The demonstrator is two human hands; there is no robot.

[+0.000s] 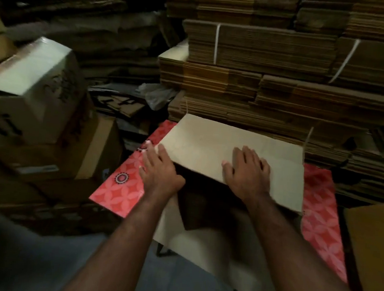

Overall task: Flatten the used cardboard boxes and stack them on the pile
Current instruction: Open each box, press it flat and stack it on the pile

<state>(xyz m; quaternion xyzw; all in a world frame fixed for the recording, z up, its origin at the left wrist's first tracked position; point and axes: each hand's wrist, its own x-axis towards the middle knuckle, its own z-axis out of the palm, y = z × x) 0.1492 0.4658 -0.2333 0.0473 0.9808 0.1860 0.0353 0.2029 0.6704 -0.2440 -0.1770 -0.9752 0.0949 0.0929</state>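
While both palms press flat, the left hand at its edge and the right hand on top, the cardboard box beneath them risks springing open if pressure lifts.

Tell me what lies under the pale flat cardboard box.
Under the pale flat cardboard box shows a red patterned sheet, at both sides. The sheet's middle is covered. Right hand presses on top.

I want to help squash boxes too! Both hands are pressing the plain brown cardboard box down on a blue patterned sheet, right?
Nearly. In the head view the left hand and right hand do press the plain brown cardboard box, but the patterned sheet is red, not blue.
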